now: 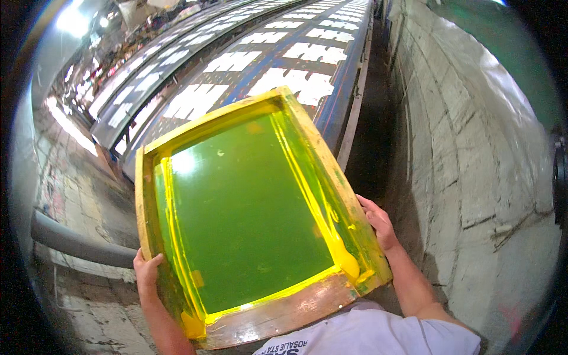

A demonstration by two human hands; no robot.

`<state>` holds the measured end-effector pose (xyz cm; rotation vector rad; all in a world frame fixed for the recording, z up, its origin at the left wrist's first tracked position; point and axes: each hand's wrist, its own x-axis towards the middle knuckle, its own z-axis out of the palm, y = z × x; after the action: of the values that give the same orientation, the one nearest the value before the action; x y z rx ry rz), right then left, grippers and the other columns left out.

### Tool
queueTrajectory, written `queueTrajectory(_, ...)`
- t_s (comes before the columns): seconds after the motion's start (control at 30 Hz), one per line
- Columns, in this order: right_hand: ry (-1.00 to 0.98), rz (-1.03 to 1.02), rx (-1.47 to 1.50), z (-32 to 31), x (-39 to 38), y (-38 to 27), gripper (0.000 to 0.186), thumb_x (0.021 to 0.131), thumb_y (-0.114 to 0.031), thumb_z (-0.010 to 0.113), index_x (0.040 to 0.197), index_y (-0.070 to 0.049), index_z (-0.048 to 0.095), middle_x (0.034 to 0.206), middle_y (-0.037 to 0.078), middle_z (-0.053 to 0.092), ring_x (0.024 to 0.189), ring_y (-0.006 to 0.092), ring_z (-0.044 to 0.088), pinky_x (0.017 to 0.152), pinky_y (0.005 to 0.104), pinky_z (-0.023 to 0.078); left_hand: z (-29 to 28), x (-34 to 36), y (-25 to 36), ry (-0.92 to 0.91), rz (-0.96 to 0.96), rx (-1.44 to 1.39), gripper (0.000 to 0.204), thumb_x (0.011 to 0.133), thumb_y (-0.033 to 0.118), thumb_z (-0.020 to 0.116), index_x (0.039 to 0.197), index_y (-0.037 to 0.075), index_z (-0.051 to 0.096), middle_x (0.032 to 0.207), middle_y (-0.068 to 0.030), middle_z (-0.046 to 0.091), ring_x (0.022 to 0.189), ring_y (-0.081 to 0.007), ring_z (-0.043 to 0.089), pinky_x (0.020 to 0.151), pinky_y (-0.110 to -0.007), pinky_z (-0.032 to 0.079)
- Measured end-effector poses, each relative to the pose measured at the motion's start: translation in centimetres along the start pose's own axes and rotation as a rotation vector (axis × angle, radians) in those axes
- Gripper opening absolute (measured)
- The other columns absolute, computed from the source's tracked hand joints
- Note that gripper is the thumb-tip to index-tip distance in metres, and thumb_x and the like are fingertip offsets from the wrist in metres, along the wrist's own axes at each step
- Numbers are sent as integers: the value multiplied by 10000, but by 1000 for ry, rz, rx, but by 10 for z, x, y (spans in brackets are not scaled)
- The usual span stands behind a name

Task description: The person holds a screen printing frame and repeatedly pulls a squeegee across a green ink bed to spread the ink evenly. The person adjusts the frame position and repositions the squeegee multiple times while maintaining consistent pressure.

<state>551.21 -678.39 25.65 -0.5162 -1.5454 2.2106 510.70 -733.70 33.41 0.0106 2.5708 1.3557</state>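
A wooden screen printing frame (242, 207) with green mesh is held tilted in front of my body. Bright yellow ink (343, 260) lies in streaks along the mesh's two long sides and pools near the lower right corner. Across the near end lies a wide wooden squeegee (284, 310), yellow along its edge. My left hand (148, 272) is closed round the frame's left side, thumb on top. My right hand (378, 222) grips the right side, its fingers partly hidden behind the wood.
Ahead, long printing tables (236, 77) carry rows of white fabric pieces (296, 80). A dark gap runs beside the right table, next to a pale concrete floor (467, 195). Clear plastic sheeting (485, 71) lies at the far right. A grey pipe (83, 242) stands out at the left.
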Motion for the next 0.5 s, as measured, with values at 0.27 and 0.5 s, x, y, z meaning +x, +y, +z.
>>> queueTrajectory(0.27, -215, 105, -93, 34, 134, -18, 781, 1101, -445, 667, 1633, 97, 488, 1499, 172, 690, 1344, 203, 671, 1174, 365, 503, -23, -12, -67, 188, -244, 30, 499, 949, -19, 770, 1442, 7, 696, 1301, -99, 786, 1144, -249, 746, 1024, -421, 553)
queueTrajectory(0.5, -455, 152, -274, 68, 303, -29, 755, 1063, -421, 733, 1644, 16, 528, 1524, 136, 678, 1338, 213, 674, 1155, 370, 530, -12, 4, -69, 332, -273, -122, 476, 982, 76, 803, 1444, 16, 705, 1270, -107, 782, 1102, -264, 746, 952, -438, 571)
